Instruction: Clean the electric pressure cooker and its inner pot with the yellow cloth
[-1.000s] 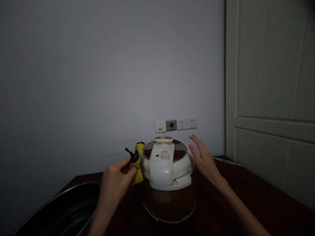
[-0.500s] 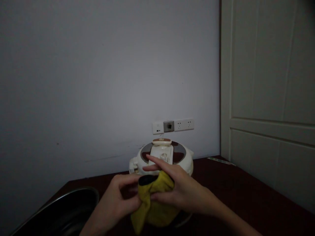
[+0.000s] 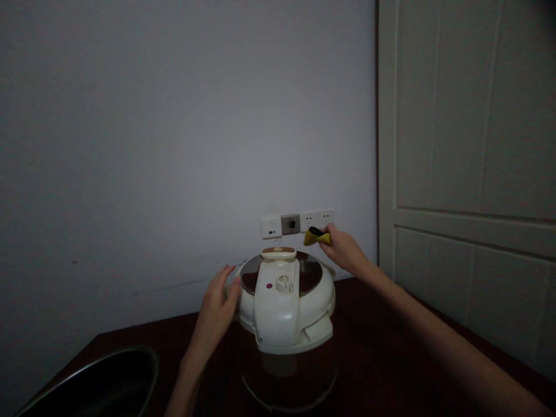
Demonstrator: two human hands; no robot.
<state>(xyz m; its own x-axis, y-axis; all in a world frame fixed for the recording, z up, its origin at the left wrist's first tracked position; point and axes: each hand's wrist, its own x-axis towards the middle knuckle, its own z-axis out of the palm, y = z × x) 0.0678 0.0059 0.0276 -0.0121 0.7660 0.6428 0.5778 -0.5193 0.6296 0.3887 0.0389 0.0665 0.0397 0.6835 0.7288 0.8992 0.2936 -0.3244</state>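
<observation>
A white and dark red rice cooker (image 3: 286, 310) stands on the dark wooden table (image 3: 391, 353), its lid closed. My left hand (image 3: 217, 310) rests with spread fingers against the cooker's left side. My right hand (image 3: 343, 250) is raised behind the cooker's right rear, near the wall. It pinches a bunched yellow cloth with a black part (image 3: 316, 236).
A white socket strip (image 3: 297, 223) sits on the wall just behind the cooker. A large dark metal basin (image 3: 99, 385) lies at the lower left of the table. A white door (image 3: 469, 174) stands to the right.
The yellow cloth passed from my left hand to my right, which carried it up behind the cooker. My left hand moved onto the cooker's left side.
</observation>
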